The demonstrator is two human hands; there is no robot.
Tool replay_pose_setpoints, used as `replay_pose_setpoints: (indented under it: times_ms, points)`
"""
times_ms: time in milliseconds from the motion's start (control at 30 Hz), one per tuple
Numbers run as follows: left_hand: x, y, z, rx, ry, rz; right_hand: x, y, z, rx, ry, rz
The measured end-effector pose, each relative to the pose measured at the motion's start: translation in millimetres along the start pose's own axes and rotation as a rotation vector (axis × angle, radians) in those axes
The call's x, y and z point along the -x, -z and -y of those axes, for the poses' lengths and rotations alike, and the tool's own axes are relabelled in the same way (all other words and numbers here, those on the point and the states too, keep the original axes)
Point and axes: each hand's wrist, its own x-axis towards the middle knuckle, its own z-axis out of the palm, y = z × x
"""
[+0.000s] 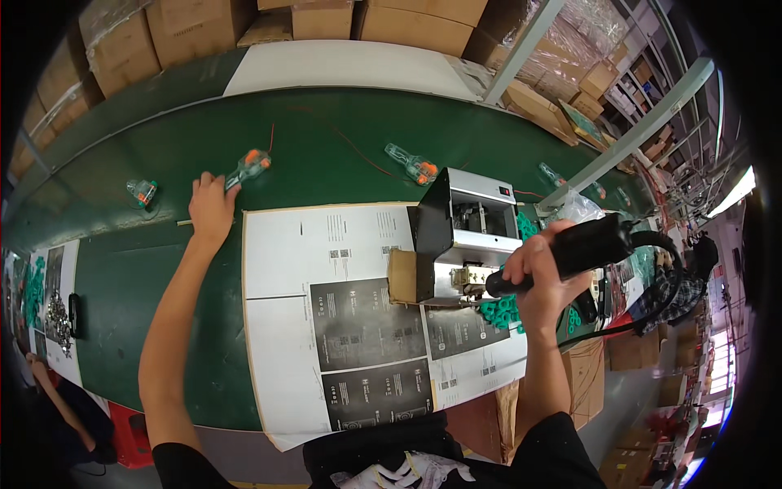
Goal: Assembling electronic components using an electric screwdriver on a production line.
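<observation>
Cardboard boxes stand along the far side of the green table [155,318], where printed sheets [277,253] lie on the near part. At the far left of them, my left hand [213,200] has its fingers closed around the near end of a clear orange piece [255,162]. Its long axis slants, orange end pointing far and right, grip end near and left. My right hand [547,281] is wrapped round a black tool [599,243], its nose aimed left and slightly near, close to the metal fixture [468,279]. I'd judge the work partway: one piece is in hand but well apart from the fixture, and a second clear piece [411,165] lies farther right, unheld. Whether either is finished I cannot tell. Green rings [503,311] sit loose beside the fixture.
</observation>
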Motion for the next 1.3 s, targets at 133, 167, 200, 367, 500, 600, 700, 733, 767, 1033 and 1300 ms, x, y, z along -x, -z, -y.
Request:
replay_pose_setpoints:
  times_ms: [133,167,200,367,500,600,700,733,767,1033,1300]
  points:
    - [-31,-14,-76,-0.132,-0.127,-0.217,8,7,3,0.051,-0.058,0.067]
    - [-36,-34,-96,-0.019,-0.22,-0.094,13,7,6,0.057,-0.075,0.105]
    - [-38,-55,-112,0.086,-0.304,0.025,19,4,7,0.051,-0.075,0.117]
    - [-46,-136,-222,0.605,-0.551,0.159,42,5,20,-0.119,-0.04,0.244]
    - [-68,-132,-246,0.322,-0.532,0.322,44,0,28,-0.123,0.026,0.274]
    - [-63,-107,-235,0.144,-0.601,0.353,41,-2,29,-0.095,0.053,0.289]
    - [-39,-70,-201,0.115,-0.576,0.239,44,-1,31,-0.124,0.023,0.284]
    - [-22,-59,-194,0.264,-0.512,0.186,45,4,31,-0.12,0.021,0.264]
    - [-2,-44,-183,0.397,-0.436,0.134,46,8,29,-0.138,0.021,0.281]
    - [179,64,-166,0.74,-0.457,0.572,61,9,13,-0.279,-0.052,0.482]
    - [207,63,-159,0.865,-0.483,0.569,82,-10,-10,-0.206,-0.091,0.597]
